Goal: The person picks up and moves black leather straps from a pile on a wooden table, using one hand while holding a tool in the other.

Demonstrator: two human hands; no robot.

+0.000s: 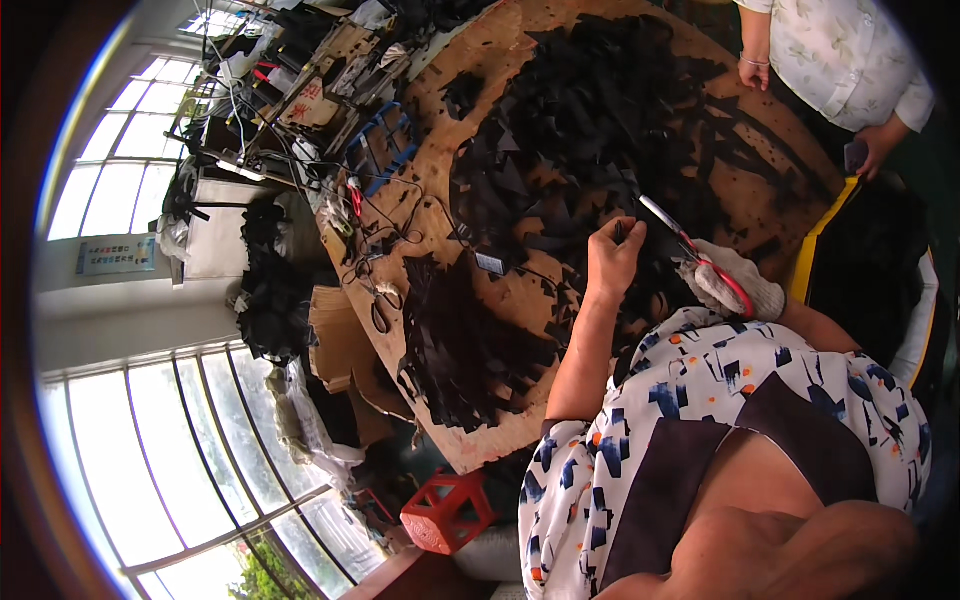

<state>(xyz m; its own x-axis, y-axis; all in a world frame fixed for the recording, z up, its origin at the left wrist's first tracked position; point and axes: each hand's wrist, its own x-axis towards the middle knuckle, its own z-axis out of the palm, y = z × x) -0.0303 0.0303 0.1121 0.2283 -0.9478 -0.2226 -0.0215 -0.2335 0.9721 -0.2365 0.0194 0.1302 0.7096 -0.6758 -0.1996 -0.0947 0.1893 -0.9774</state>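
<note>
My bare left hand (614, 258) is closed over the table, with the end of a small black piece (619, 232) showing between its fingers; it looks like fabric. My right hand (738, 282), in a pale knitted glove, grips scissors by their red handles (722, 283). The scissor blades (660, 217) point away to the upper left and end a little to the right of my left hand. Beyond both hands lies a large heap of black cut pieces (600, 110). Nearer on the left, black strips (460, 350) lie fanned out in a pile.
The wooden tabletop (510, 300) carries a blue crate (381, 148), cords (405, 225) and a small labelled device (490, 263). A red stool (448, 512) stands by the table's near corner. Another person (845, 60) stands at the far right, beside a black bag with yellow edging (815, 235).
</note>
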